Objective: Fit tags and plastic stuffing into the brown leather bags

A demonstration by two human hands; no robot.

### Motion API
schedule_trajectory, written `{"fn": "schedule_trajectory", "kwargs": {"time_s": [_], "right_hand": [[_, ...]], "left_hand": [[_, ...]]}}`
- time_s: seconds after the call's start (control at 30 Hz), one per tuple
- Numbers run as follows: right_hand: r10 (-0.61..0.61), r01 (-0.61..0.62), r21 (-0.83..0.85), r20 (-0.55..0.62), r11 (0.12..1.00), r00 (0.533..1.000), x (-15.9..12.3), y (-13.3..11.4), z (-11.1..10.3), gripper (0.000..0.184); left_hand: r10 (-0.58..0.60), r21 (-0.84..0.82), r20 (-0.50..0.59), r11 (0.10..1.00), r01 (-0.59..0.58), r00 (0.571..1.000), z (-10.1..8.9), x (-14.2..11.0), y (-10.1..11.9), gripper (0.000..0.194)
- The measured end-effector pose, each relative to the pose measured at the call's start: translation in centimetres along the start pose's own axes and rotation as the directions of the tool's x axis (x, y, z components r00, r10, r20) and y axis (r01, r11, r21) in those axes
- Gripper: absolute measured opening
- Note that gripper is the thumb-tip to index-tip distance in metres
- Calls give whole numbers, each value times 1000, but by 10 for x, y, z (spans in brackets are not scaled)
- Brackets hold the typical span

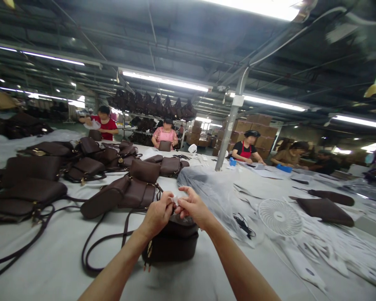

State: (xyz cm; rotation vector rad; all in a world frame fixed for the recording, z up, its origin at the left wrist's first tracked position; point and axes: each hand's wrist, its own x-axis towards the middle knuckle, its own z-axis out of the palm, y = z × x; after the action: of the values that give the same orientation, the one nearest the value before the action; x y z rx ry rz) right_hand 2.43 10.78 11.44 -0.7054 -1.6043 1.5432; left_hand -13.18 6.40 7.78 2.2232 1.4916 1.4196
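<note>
The left grip (156, 215) and right grip (194, 209) both pinched a white scrap (175, 200) just above the brown bag (178, 244), which sat on the worktop (122, 282). Working it well seemed to call for light fingertips and steady wrists.

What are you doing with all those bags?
The person's left hand and right hand meet at a small white piece, too small to make out, above a dark brown bag on the white table. More brown bags lie to the left, a white fan to the right. Other people work nearby.
</note>
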Motion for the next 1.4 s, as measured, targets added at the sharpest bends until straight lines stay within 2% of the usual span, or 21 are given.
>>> {"fn": "schedule_trajectory", "kwargs": {"time_s": [0.17,0.33,0.4,0.47,0.53,0.6,0.63,0.67,0.7,0.73,0.8,0.87,0.93,0.97,1.03,1.07,1.17,1.27,1.33,1.4], "right_hand": [[-24,25,-44,41,999,999,3,0,0,37],[170,-173,23,102,985,980,6,-7,-4,27],[201,-195,-54,121,979,972,8,-13,-6,28],[190,-152,-240,145,959,971,12,-20,-8,27],[92,3,-478,174,878,980,15,-26,-8,19],[-126,232,-686,202,690,971,19,-31,-6,12],[-244,320,-757,217,570,945,21,-33,-5,11],[-343,372,-804,224,463,912,22,-34,-4,11],[-416,386,-834,213,395,884,23,-36,-2,12],[-463,374,-849,179,374,868,25,-37,-1,13],[-485,327,-831,79,451,871,27,-40,1,13],[-420,275,-768,8,579,907,30,-44,0,12],[-324,235,-721,15,652,946,32,-49,-1,11],[-297,228,-719,31,657,954,32,-51,-1,11],[-300,240,-748,57,619,952,32,-56,1,10],[-322,254,-773,67,582,944,31,-58,3,10],[-436,319,-839,111,440,893,28,-63,14,11],[-493,369,-867,172,334,852,26,-65,22,14],[-492,373,-864,176,337,853,26,-68,23,15],[-495,365,-847,143,387,857,28,-71,22,14]], "left_hand": [[3,60,-6,998,-2,1000,-1,-1,-1,17],[6,147,52,989,-14,999,-4,-2,-2,15],[7,158,72,987,-19,997,-5,-2,-2,15],[6,147,88,989,-19,996,-5,-1,-1,14],[4,111,97,994,-15,995,-5,1,0,13],[3,45,87,999,-7,996,-6,3,3,11],[0,6,73,1000,0,997,-7,5,4,10],[-6,-32,57,999,8,998,-8,7,5,10],[-12,-61,42,998,15,999,-10,8,6,9],[-16,-80,30,997,18,999,-12,10,6,8],[-20,-99,39,995,24,999,-18,13,7,10],[-30,-103,82,994,38,996,-25,14,7,14],[-49,-86,103,995,58,993,-32,14,8,11],[-57,-60,98,996,63,994,-34,14,10,16],[-61,33,70,998,59,996,-35,14,13,37],[-64,96,66,994,58,996,-34,14,15,39],[-65,296,129,955,24,989,-25,16,16,10],[-55,362,237,932,-36,970,-19,17,13,24],[-45,356,280,932,-60,959,-22,18,12,26],[-38,362,301,929,-77,953,-27,21,14,23]]}}
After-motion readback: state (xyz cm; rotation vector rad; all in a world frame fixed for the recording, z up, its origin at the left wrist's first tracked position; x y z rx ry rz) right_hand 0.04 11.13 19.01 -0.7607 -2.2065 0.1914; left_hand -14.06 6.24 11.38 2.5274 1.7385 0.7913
